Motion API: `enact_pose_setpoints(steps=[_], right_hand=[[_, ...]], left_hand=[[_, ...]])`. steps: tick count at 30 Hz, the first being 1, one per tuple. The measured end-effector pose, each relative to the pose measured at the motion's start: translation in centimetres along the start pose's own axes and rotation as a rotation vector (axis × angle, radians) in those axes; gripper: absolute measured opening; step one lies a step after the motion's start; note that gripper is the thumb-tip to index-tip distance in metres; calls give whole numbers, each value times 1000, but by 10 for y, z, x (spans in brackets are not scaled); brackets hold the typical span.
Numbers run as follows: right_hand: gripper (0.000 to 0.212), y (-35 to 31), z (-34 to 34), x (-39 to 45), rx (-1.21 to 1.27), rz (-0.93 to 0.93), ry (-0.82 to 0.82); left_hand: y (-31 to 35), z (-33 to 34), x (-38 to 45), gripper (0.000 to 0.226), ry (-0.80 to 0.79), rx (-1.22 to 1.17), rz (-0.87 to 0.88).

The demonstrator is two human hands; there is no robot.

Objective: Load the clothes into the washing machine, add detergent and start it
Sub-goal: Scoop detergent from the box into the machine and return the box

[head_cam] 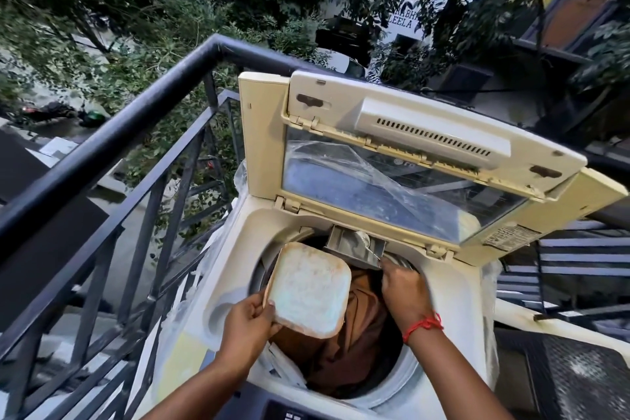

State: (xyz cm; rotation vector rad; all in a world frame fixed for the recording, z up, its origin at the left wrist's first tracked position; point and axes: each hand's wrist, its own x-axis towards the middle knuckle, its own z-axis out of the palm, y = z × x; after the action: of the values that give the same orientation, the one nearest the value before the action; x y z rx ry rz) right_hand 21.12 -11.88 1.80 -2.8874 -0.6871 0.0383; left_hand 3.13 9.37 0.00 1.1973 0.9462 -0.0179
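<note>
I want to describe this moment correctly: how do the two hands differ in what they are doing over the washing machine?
The left hand grips a square whitish container by its edge, tilted over the drum; the right hand carries no container and reaches to the pulled-out drawer at the back rim. The right wrist wears a red thread; the left wrist is bare. Both hands are over the open drum, above the brown clothes.

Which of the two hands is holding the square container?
The left hand grips the square whitish plastic container; the right hand reaches for the grey detergent drawer.
</note>
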Motion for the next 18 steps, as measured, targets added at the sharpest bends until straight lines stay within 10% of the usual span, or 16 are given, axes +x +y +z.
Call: enact_pose_setpoints(steps=[6,12,18], right_hand=[[14,-15,-39,-44,652,210,78],[40,4,-28,-98,114,-213,291],[24,37,-42,-137,146,-40,286]], left_hand=[[6,31,-9,24,-87,-4,-3],[12,80,-32,21,-213,-10,28],[7,130,-55,24,-336,36,60]])
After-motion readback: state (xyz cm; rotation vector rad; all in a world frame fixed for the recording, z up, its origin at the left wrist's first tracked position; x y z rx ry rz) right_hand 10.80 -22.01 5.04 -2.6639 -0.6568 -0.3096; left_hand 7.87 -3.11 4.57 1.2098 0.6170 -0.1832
